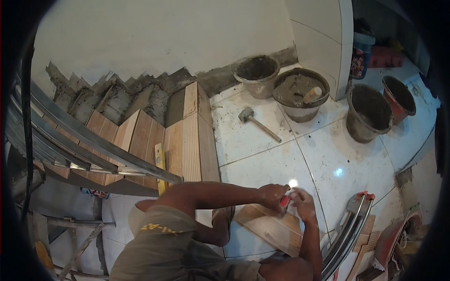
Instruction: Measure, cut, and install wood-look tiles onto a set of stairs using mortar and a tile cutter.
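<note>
looks like you're handling a red object (284, 202) over the wood-look tile (265, 227) — left hand (273, 195) curled round it, right hand (303, 204) half-curled, grip unclear — so steadiness probably matters next

A glossy white tiled floor (328, 154) carries a wooden-handled mallet (265, 129) at its middle. Beyond it stand a grey-stained bucket (257, 90) and a mortar-filled bucket (302, 113), side by side; rightward, a dark bucket (360, 133) and a reddish bucket (398, 112). A wood-look tile (269, 228) lies nearest.
</note>
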